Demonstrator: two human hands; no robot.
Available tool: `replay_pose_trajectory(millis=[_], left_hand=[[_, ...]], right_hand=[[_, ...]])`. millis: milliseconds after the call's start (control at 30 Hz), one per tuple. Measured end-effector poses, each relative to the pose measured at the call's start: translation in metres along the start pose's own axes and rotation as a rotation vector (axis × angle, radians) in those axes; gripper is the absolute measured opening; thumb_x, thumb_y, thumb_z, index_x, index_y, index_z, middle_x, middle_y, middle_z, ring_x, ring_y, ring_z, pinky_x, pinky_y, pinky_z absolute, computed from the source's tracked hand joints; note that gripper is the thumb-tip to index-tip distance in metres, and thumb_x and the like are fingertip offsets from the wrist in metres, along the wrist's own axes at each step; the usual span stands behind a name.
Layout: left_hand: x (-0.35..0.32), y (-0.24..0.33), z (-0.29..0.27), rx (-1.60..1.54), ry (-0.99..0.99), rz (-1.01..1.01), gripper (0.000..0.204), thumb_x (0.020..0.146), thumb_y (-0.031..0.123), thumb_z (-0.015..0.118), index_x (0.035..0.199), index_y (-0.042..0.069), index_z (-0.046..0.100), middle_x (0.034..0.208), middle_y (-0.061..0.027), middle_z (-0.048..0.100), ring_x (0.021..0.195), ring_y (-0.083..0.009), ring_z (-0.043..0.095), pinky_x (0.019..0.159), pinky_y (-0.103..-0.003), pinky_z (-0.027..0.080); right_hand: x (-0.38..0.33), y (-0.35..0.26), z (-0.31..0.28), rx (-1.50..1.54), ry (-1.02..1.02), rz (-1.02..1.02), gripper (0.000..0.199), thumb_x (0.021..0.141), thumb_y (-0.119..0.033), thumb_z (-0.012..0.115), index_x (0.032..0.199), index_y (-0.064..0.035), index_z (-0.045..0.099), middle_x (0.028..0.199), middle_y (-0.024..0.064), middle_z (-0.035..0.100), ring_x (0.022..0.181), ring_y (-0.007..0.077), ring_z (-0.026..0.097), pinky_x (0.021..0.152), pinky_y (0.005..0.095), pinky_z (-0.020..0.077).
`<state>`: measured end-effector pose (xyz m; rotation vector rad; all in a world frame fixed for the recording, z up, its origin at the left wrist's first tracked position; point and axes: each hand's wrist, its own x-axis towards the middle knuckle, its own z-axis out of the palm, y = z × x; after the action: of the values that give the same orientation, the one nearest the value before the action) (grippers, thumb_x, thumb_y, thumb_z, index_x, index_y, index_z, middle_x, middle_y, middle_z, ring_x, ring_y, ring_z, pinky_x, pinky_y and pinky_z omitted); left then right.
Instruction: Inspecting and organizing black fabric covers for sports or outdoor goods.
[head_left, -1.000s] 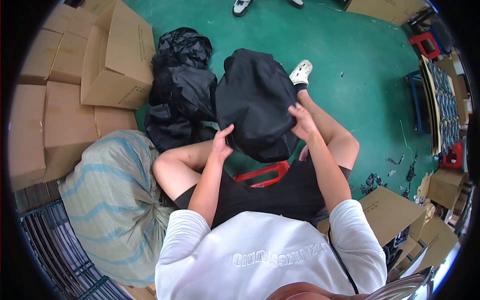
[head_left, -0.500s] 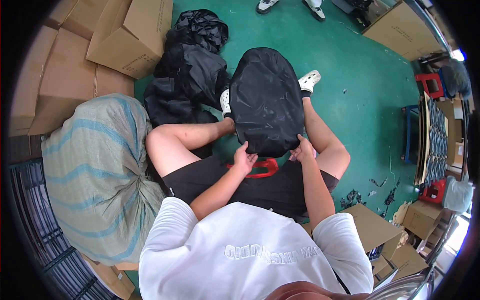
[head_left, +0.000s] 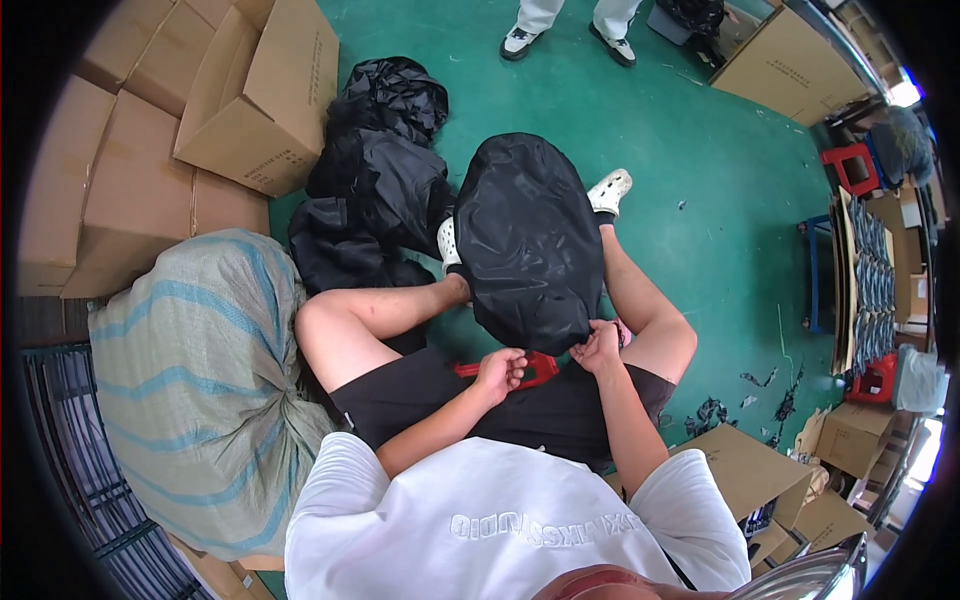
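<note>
A black, shiny oval fabric cover (head_left: 527, 240) stands between my legs, rounded and full; what is inside it is hidden. At its near right edge, my right hand (head_left: 598, 348) is closed, with the fingertips pinching the fabric. My left hand (head_left: 502, 374) is a little below the near left edge, apart from the cover. Its fingers are curled together, and whatever they may hold is too small to make out. A red stool (head_left: 540, 370) shows partly beneath me, between my thighs.
Crumpled black fabric (head_left: 385, 170) lies heaped beyond my left leg. Cardboard boxes (head_left: 135, 185) are stacked at the left, behind a large striped woven sack (head_left: 195, 390). An opened box (head_left: 745, 465) stands at my lower right. Another person's shoes (head_left: 612, 48) are at the far edge.
My left hand has come off the cover's near edge and curled shut. My right hand stays at the edge, its fingers now more bent. The whole view has shifted slightly.
</note>
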<state>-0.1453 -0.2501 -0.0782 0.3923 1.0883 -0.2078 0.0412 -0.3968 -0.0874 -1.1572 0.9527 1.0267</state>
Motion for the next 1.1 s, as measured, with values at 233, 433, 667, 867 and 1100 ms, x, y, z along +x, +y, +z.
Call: replay_pose_trajectory(millis=[233, 433, 667, 867, 1100], left_hand=[[0.029, 0.007, -0.020, -0.118, 0.203, -0.116, 0.010, 0.083, 0.023, 0.055, 0.082, 0.013, 0.057, 0.086, -0.0035, 0.066, 0.076, -0.0198, 0.062, 0.068, -0.036, 0.047], [0.035, 0.000, -0.010, 0.018, 0.175, -0.013, 0.017, 0.081, 0.025, 0.067, 0.092, 0.013, 0.061, 0.093, -0.0025, 0.066, 0.082, -0.0178, 0.062, 0.073, -0.035, 0.046], [0.073, -0.005, -0.046, 0.166, 0.371, -0.033, 0.006, 0.086, 0.017, 0.060, 0.084, 0.012, 0.063, 0.078, -0.0024, 0.063, 0.069, -0.0159, 0.061, 0.059, -0.034, 0.045], [0.125, 0.017, -0.047, 0.090, 0.491, 0.121, 0.020, 0.090, 0.017, 0.047, 0.096, 0.009, 0.064, 0.084, -0.0078, 0.065, 0.070, -0.0233, 0.060, 0.055, -0.039, 0.047], [0.102, 0.123, -0.013, 0.344, 0.708, 0.861, 0.049, 0.082, 0.011, 0.063, 0.125, -0.008, 0.047, 0.122, -0.0192, 0.056, 0.114, -0.0318, 0.053, 0.097, -0.042, 0.041]], right_hand=[[-0.002, 0.013, 0.014, -0.168, 0.049, 0.086, 0.046, 0.081, -0.032, 0.052, 0.119, -0.0040, 0.054, 0.129, 0.0169, 0.054, 0.124, 0.0368, 0.044, 0.109, 0.0534, 0.0228], [0.026, 0.019, 0.003, -0.154, 0.190, -0.022, 0.017, 0.075, -0.017, 0.052, 0.084, -0.0046, 0.044, 0.082, 0.0129, 0.043, 0.118, 0.0403, 0.043, 0.110, 0.0566, 0.0228], [0.079, 0.043, 0.009, -0.283, 0.339, -0.016, 0.005, 0.077, -0.007, 0.050, 0.081, -0.0075, 0.048, 0.075, 0.0083, 0.040, 0.071, 0.0276, 0.044, 0.089, 0.0510, 0.0420], [0.118, 0.049, 0.021, -0.522, 0.665, -0.281, 0.032, 0.081, -0.011, 0.055, 0.109, 0.0008, 0.064, 0.113, 0.0194, 0.063, 0.100, 0.0329, 0.062, 0.086, 0.0449, 0.0488], [0.026, -0.003, 0.043, -0.657, 0.641, -1.246, 0.046, 0.076, -0.016, 0.066, 0.118, -0.0028, 0.055, 0.126, 0.0220, 0.051, 0.122, 0.0401, 0.045, 0.103, 0.0480, 0.0364]])
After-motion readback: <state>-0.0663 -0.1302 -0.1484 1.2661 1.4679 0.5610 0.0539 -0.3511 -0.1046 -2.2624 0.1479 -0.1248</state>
